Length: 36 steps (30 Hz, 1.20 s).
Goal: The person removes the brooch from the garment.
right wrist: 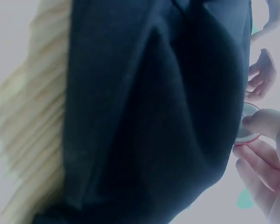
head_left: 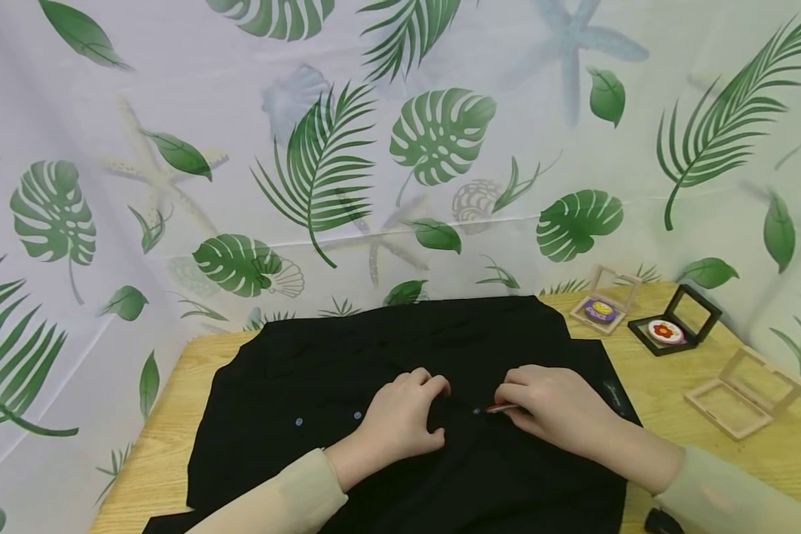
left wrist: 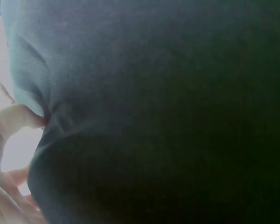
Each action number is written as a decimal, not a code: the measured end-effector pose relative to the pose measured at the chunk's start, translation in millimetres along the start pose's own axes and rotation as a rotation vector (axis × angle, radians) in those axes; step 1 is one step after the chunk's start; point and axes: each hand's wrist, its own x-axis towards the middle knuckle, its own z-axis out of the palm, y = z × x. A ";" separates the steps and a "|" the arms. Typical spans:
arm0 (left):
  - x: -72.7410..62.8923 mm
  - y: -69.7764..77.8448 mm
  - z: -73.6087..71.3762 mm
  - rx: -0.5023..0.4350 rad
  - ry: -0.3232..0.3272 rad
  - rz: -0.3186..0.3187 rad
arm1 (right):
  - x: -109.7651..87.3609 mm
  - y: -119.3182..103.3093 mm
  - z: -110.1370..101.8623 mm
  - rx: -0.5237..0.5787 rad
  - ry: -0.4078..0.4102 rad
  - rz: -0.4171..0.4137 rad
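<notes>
A black shirt (head_left: 387, 341) lies spread over the table, with small buttons (head_left: 299, 421) along its front. My left hand (head_left: 400, 415) is on the cloth with bent fingers, its thumb apart from the forefinger. Creases in the cloth meet at my left thumb (left wrist: 23, 117) in the left wrist view; the tips of the other fingers are hidden. To its right, my right hand (head_left: 547, 400) pinches a round badge (right wrist: 247, 136) with a red rim between thumb and fingers. Seen edge-on from the head, the badge sits low over the shirt, close beside a button (head_left: 477, 411).
At the right stand three open display cases: a beige one (head_left: 630, 285) with a purple and yellow badge (head_left: 599, 311), a black one (head_left: 704, 326) with a red-flower badge (head_left: 665, 331), and a beige one (head_left: 701, 415) holding nothing. A dark object (head_left: 662, 522) lies by my right sleeve. Leaf-patterned cloth hangs behind.
</notes>
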 end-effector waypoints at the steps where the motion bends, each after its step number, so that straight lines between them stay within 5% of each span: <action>1: -0.5 -0.4 -0.2 0.001 -0.008 -0.003 | -1.0 1.0 -0.3 -0.002 -0.001 -0.001; 14: -3.7 -4.1 1.6 0.064 -0.237 -0.069 | -17.4 10.1 -4.5 -0.013 -0.001 0.026; 36: 5.7 -0.8 -5.1 0.085 -0.289 -0.095 | -44.4 27.9 -7.4 -0.076 0.017 0.047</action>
